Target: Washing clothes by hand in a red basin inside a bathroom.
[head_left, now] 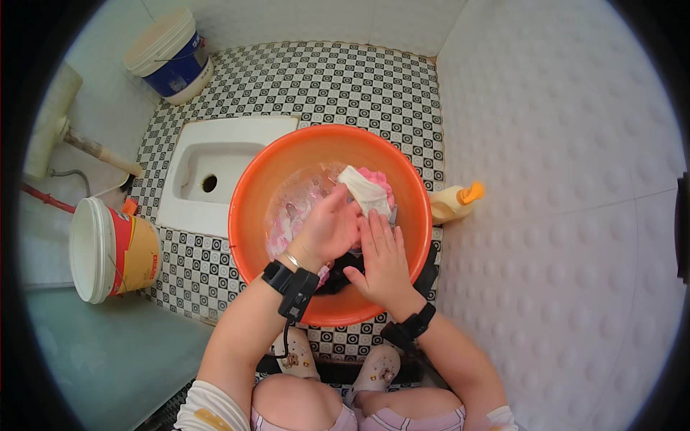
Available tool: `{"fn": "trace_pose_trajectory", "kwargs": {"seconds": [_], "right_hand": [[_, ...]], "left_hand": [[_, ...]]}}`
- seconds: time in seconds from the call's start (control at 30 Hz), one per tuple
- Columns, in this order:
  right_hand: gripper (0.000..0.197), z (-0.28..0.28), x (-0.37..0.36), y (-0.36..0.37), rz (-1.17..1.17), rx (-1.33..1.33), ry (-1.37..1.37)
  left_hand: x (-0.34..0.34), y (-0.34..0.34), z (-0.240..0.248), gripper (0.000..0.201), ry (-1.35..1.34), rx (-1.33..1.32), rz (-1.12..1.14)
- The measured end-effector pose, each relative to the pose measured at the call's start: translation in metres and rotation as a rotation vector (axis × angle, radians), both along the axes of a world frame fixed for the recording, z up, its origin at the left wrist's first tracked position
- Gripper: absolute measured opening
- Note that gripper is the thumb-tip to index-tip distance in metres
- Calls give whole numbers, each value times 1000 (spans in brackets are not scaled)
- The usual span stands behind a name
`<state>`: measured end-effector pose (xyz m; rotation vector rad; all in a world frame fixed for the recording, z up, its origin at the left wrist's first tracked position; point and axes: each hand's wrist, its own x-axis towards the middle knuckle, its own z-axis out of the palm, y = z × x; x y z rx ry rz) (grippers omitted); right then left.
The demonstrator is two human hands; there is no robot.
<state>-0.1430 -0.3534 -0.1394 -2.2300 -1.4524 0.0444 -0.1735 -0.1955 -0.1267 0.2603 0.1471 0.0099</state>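
Observation:
Over a large orange basin (250,169), my left hand (329,226) is turned palm up with its fingers partly hidden, gripping a small white cloth (368,191). My right hand (383,258) lies with fingers stretched out flat against the lower edge of that cloth, close to the left fingers. A ruffled pink cloth (382,179) shows just behind the white one. Sudsy water (295,201) with pinkish fabric in it fills the basin's left part. Below my hands sits a dark cloth (347,275), partly covered by them.
Right of the basin stands a cream bottle (447,205) with an orange cap, close to the white wall (546,215). A squat toilet (190,154) is set in the patterned floor at left. An open yellow-and-red bucket (135,251) and a lidded blue-and-white bucket (180,72) stand farther left.

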Motion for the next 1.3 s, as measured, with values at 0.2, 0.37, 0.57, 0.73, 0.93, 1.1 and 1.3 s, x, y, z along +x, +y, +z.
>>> {"fn": "trace_pose_trajectory", "kwargs": {"seconds": [0.2,0.37,0.57,0.73,0.93,1.1,1.3], "right_hand": [[77,15,25,14,-137,70,-45],[73,7,-6,-6,55,72,132],[42,-10,33,27,-281,504,874],[28,7,52,17,-207,497,1451],[12,46,55,26,109,211,1408],[14,50,59,26,94,298,1535],[25,11,56,20,-223,177,1392]], "left_hand": [[-4,-20,5,51,62,149,6],[-4,-3,21,52,-42,81,86],[-16,-3,19,51,-3,24,92],[-35,16,4,46,299,237,59],[-27,2,-31,41,311,1485,428],[-26,6,5,34,219,664,-58],[-20,4,-4,28,264,390,250]]}}
